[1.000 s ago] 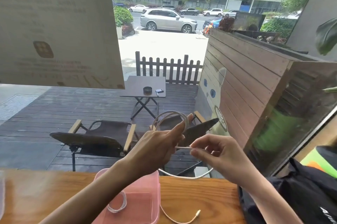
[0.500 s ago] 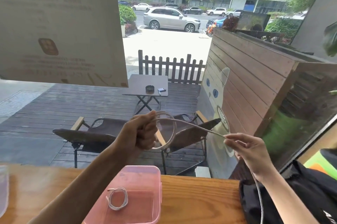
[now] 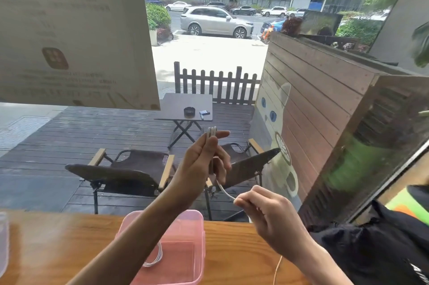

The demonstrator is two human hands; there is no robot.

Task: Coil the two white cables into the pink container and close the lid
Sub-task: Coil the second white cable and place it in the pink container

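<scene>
So the pink container (image 3: 181, 247) is a translucent plastic box with rounded corners, sitting open on a warm, grainy wooden counter (image 3: 234, 250). One white cable (image 3: 154, 259) is already in there, a thin glossy cord wound into a small loose ring near the box's left side, partly hidden by the left forearm.

The second white cable (image 3: 212, 132) is up in the air. The left hand (image 3: 204, 164) is raised above the box with the wrist cocked, fingers curled closed around a few flattened loops of it; the loop tops poke out just past the fingertips (you can see two or three smooth strands side by side). From under that hand the cord bends down and right in a soft curve to the right hand (image 3: 269, 217).

The right hand sits lower and nearer the body, thumb and fingers pinched shut on the cord, knuckles up. Below it a thin strand trails down across the counter edge.

A crumpled black fabric bag (image 3: 376, 252) lies at the counter's right end, just beside the right forearm.
</scene>
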